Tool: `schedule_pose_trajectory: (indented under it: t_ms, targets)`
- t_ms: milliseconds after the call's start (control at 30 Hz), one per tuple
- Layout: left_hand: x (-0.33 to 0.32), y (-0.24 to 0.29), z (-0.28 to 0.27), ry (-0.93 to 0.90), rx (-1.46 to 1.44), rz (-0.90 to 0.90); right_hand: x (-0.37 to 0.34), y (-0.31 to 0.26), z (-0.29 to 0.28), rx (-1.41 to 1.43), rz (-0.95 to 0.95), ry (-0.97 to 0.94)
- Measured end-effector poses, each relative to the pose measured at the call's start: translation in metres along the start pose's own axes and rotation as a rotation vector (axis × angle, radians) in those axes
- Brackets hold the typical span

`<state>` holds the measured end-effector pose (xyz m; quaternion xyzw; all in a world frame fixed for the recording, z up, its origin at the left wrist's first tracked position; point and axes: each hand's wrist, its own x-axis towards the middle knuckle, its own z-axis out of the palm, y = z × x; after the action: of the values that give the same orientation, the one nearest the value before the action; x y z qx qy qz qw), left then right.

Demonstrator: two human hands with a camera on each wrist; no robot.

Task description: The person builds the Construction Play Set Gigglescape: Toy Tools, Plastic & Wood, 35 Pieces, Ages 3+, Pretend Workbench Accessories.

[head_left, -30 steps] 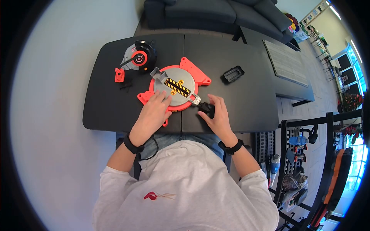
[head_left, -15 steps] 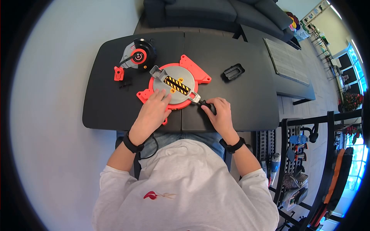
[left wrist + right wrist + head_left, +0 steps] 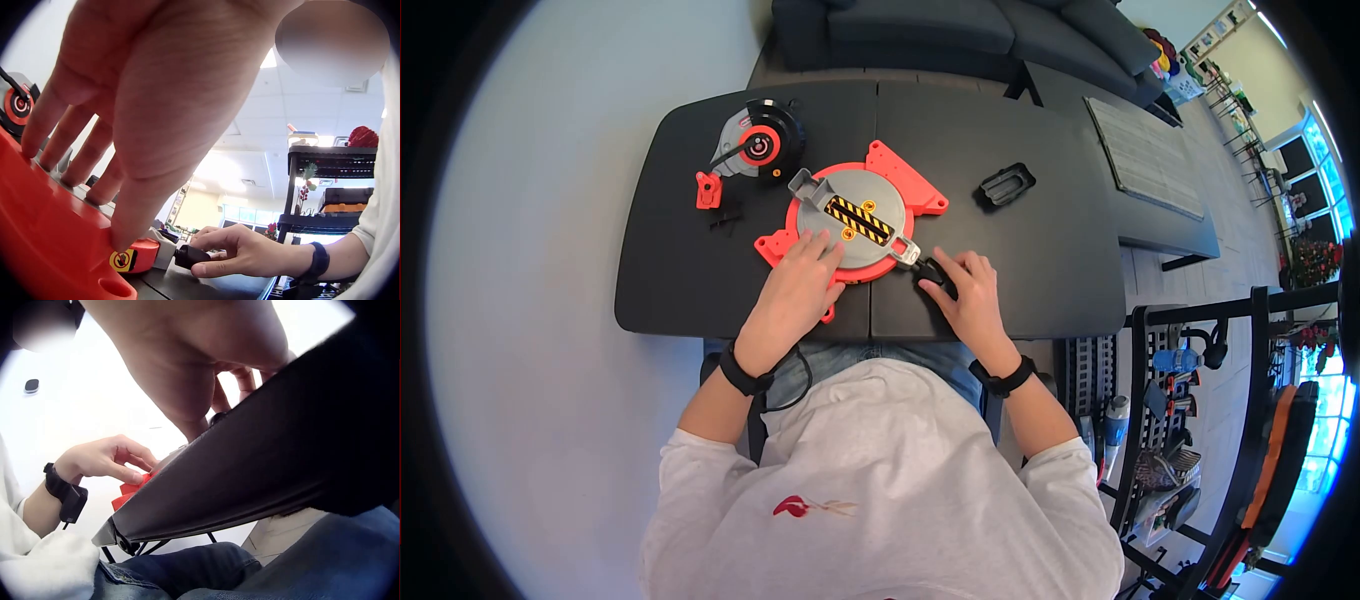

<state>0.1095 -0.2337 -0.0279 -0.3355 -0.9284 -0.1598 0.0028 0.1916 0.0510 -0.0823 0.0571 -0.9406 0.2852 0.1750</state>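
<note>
The red and grey base of a toy mitre saw point(image 3: 863, 190) lies flat on the black table, with a yellow-and-black striped slot across its round plate. My left hand point(image 3: 800, 283) rests on its near left side, fingers spread over the plate and thumb at the red rim. At the base's near right, my right hand point(image 3: 972, 300) holds a black handle point(image 3: 190, 257) between thumb and fingers. This handle sits at the end of a light grey arm point(image 3: 907, 253). In the right wrist view the table edge hides most of the handle.
Far left stands the saw head point(image 3: 760, 148) with its black round guard, a small red piece point(image 3: 709, 191) beside it. Small dark parts point(image 3: 725, 220) lie just below. A black oblong tray-like part point(image 3: 1006, 186) sits to the right. Beyond the table are a sofa and a shelf rack.
My right hand has shifted its grip on the black handle, which shows turned from a second ago. The fingers now sit a little looser than half a second ago. My left hand stays put.
</note>
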Motion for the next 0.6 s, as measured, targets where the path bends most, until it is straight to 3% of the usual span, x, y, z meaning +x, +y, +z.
schedule_pose_trajectory:
  t_ms: [267,467,600]
  targets:
    - [-0.002,-0.001,0.001,0.025,0.011,0.011,0.006,-0.008,-0.002,0.014,-0.064,0.120]
    - [0.000,0.002,-0.004,0.003,0.017,0.008,0.003,0.008,0.004,0.001,-0.069,0.029]
    - [-0.002,-0.001,-0.001,0.018,0.027,0.027,0.003,0.000,0.003,0.062,-0.022,0.078]
